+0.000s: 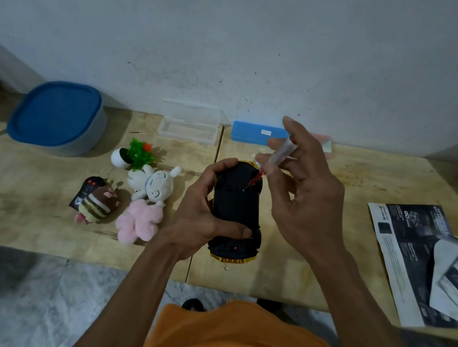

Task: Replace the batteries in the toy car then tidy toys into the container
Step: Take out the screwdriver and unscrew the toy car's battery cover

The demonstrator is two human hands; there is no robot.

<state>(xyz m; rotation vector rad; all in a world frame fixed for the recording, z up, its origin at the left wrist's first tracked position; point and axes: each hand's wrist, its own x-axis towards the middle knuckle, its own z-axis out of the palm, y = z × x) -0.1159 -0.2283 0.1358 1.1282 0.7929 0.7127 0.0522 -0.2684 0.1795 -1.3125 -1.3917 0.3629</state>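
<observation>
A yellow toy car (pixel 237 204) lies upside down, its black underside facing up, above the wooden table (pixel 300 243). My left hand (pixel 201 213) grips it from the left side, thumb across the underside. My right hand (pixel 302 190) pinches a small screwdriver (pixel 276 156) with a clear handle and red shaft, its tip touching the car's underside near the far end. A grey container with a blue lid (pixel 58 116) stands at the far left, lid on.
Left of the car lie a white bunny plush (pixel 155 183), a pink plush (pixel 140 221), a striped bee plush (pixel 98 203) on a black remote, and a small potted plastic plant (pixel 135 155). A clear box (pixel 189 125) and blue case (pixel 257 134) sit by the wall. Leaflets (pixel 428 262) lie right.
</observation>
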